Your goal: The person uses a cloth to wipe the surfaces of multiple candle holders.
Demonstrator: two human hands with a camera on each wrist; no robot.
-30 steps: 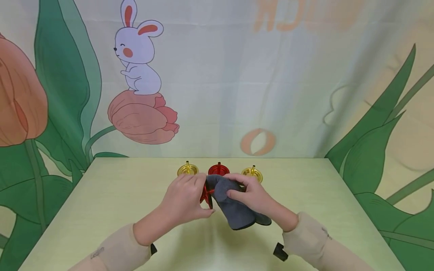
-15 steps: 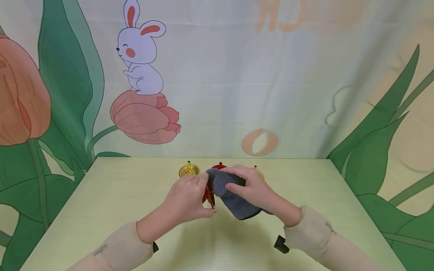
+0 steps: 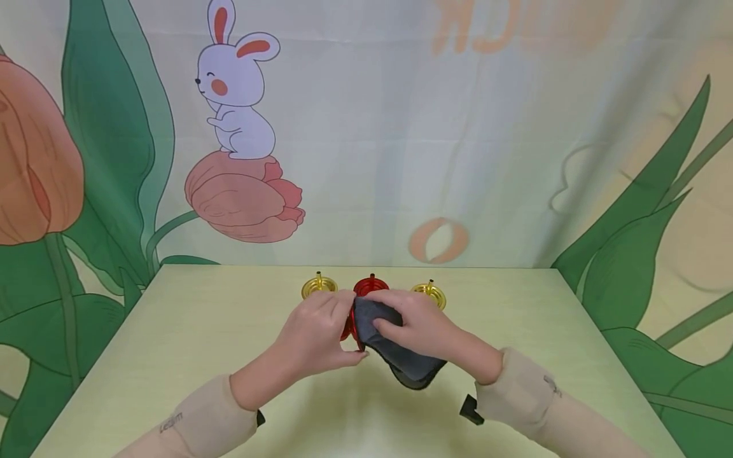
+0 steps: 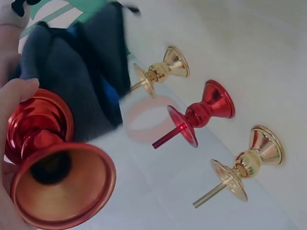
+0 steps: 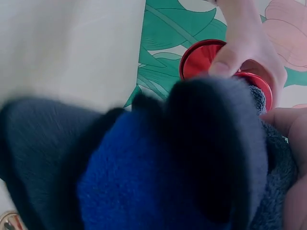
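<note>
My left hand [image 3: 315, 334] grips a red metallic candlestick [image 4: 88, 191], held sideways above the table. In the left wrist view its flared hollow base faces the camera, with the thumb against the cup behind. My right hand [image 3: 424, 326] pinches a dark grey cloth [image 3: 415, 366] against the candlestick's right end. Loose folds of the cloth hang below the fingers, and a blue side [image 5: 139, 177] shows in the right wrist view. Part of the cloth lies inside the red rim [image 5: 261, 86] there. The candlestick's spike is hidden.
Three candlesticks stand in a row at the table's back: a gold one [image 3: 319, 284] on the left, a red one [image 3: 371, 284] in the middle and another gold one [image 3: 433, 294] on the right. Behind the pale table [image 3: 217, 318] hangs a printed curtain [image 3: 355, 140].
My right hand rose slightly with the cloth, then came back down and left, closer to my left hand. The cloth's folds have shifted over the candlestick's end. The left hand stays nearly still.
</note>
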